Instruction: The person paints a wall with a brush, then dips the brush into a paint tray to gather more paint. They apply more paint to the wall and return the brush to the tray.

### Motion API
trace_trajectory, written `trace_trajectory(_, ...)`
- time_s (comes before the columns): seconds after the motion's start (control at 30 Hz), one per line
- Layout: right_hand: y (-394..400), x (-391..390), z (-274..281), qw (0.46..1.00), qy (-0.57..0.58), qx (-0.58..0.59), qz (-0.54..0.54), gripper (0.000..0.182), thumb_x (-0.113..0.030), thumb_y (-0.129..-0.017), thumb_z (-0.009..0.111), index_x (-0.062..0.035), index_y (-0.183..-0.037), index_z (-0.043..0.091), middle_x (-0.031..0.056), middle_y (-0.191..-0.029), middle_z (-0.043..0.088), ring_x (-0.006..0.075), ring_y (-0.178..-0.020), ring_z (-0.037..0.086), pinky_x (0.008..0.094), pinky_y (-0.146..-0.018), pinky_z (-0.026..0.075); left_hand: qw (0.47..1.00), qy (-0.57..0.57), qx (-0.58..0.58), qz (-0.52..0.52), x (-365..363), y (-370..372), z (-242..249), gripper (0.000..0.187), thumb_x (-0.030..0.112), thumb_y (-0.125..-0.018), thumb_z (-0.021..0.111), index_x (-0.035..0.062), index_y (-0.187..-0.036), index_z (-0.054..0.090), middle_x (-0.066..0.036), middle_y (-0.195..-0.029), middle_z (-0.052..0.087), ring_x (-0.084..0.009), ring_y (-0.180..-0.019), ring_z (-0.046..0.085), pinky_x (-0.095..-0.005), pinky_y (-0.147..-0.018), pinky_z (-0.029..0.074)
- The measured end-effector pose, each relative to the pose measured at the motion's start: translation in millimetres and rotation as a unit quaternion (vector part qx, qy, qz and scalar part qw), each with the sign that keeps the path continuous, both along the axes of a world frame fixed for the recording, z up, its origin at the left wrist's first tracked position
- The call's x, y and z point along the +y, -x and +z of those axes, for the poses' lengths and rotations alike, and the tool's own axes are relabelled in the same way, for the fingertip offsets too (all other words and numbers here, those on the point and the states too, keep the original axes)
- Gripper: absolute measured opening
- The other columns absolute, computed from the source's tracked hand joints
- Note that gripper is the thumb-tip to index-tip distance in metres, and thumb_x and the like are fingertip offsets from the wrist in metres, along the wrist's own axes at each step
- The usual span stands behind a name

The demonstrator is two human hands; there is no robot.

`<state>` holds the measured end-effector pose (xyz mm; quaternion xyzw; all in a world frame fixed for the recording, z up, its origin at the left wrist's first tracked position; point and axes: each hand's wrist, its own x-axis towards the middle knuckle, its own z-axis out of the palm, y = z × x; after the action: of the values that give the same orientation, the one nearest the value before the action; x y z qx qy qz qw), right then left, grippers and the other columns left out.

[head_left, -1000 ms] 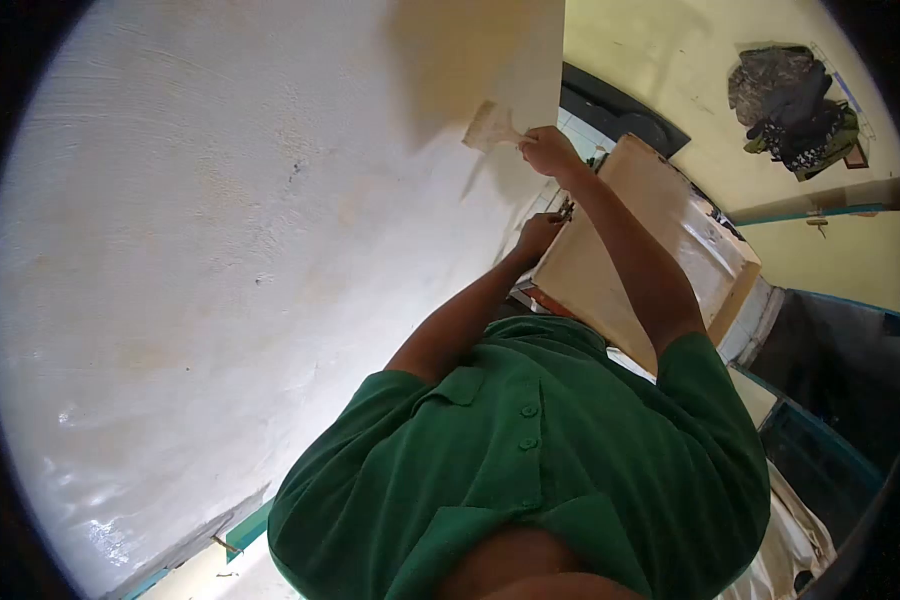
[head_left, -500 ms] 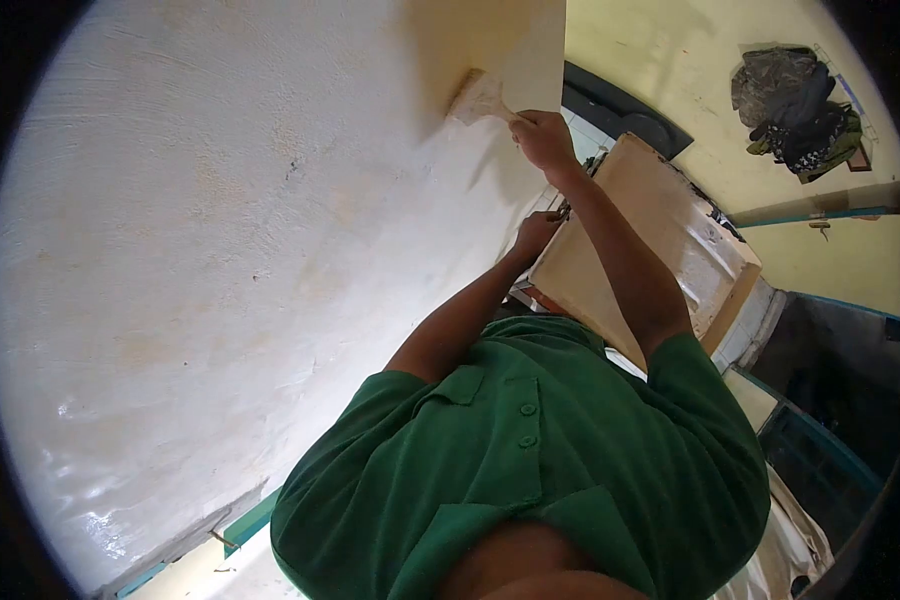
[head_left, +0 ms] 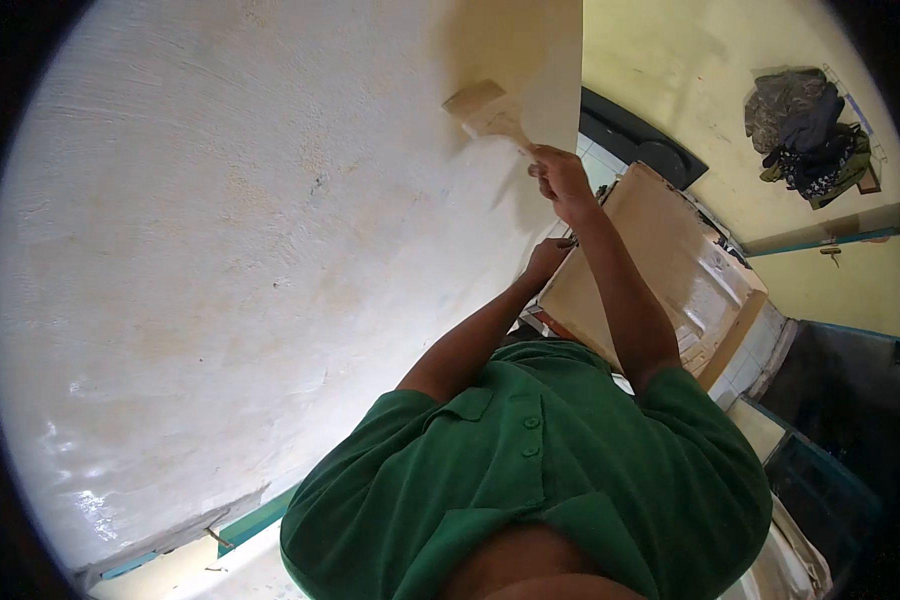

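My right hand [head_left: 562,185] is closed around the handle of a wide paintbrush [head_left: 503,123]. The brush's bristle end [head_left: 473,98] lies against, or just off, a large white, unevenly coated surface [head_left: 270,220], and a shadow falls beside it. Lower down, my left hand [head_left: 547,261] is closed at the edge of a tan panel [head_left: 610,265]. Its fingertips are partly hidden, and whatever they grip cannot be made out.
Behind my right forearm, the tan panel has a worn, whitish patch. A long dark object [head_left: 642,135] stands beyond it. Clothes [head_left: 810,135] hang on a yellow wall [head_left: 670,60]. A dark opening [head_left: 840,385] lies at right.
The brush and my right hand have shifted slightly down and right in view, and the brush head has turned. The whole scene has also shifted a little. Both hands stay closed.
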<state>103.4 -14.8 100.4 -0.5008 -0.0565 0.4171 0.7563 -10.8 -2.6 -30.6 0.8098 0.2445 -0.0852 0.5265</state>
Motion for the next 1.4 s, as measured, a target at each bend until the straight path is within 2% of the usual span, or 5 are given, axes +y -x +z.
trace_trajectory(0.33, 7, 21, -23, 0.984, 0.156, -0.076, 0.032, 0.024, -0.023, -0.085, 0.056, 0.001, -0.085, 0.061, 0.0009, -0.057, 0.049, 0.0046, -0.035, 0.028, 0.0224, -0.032, 0.019, 1.0, -0.008, 0.028, -0.013, 2, 0, 2, 0.032, 0.03, -0.081, 0.054, 0.007, -0.099, 0.065, -0.015, -0.094, 0.064, -0.0321, -0.085, 0.062, -0.037, -0.076, 0.048)
trace_trajectory(0.53, -3, 16, -39, 0.95, 0.244, -0.188, 0.056, 0.03, -0.028, -0.082, 0.057, -0.0003, -0.077, 0.065, 0.008, -0.057, 0.056, 0.0157, -0.046, 0.049, 0.0324, -0.045, 0.04, 1.0, -0.02, 0.021, -0.006, 1, 0, 3, 0.033, 0.032, -0.081, 0.054, 0.009, -0.103, 0.064, -0.016, -0.094, 0.064, -0.0313, -0.084, 0.062, -0.0365, -0.076, 0.048)
trace_trajectory(0.83, -24, 8, -46, 0.798, 0.39, -0.445, 0.113, 0.035, -0.026, -0.076, 0.052, 0.0065, -0.085, 0.06, 0.0243, -0.084, 0.062, 0.0364, -0.082, 0.062, 0.0424, -0.073, 0.049, 1.0, -0.004, 0.0, 0.014, 1, 3, -2, 0.034, 0.034, -0.081, 0.054, 0.0075, -0.1, 0.065, -0.017, -0.095, 0.064, -0.0319, -0.085, 0.063, -0.0357, -0.077, 0.048)
trace_trajectory(1.13, -16, 51, -24, 0.818, 0.344, -0.452, 0.095, 0.027, -0.022, -0.071, 0.063, 0.0039, -0.075, 0.064, 0.0195, -0.069, 0.063, 0.0318, -0.069, 0.062, 0.0386, -0.064, 0.047, 1.0, -0.002, 0.022, 0.012, -1, 3, 4, 0.033, 0.034, -0.081, 0.054, 0.01, -0.101, 0.066, -0.014, -0.097, 0.064, -0.0309, -0.088, 0.062, -0.036, -0.08, 0.047)
trace_trajectory(1.4, -21, 42, 24, 0.87, 0.239, -0.432, 0.007, 0.026, -0.021, -0.076, 0.059, 0.0025, -0.064, 0.059, 0.0066, -0.053, 0.052, 0.0158, -0.05, 0.048, 0.0333, -0.05, 0.038, 0.999, -0.049, -0.007, -0.013, 5, -2, -10, 0.029, 0.027, -0.08, 0.057, 0.0081, -0.1, 0.065, -0.016, -0.095, 0.064, -0.0306, -0.082, 0.064, -0.0367, -0.075, 0.049)
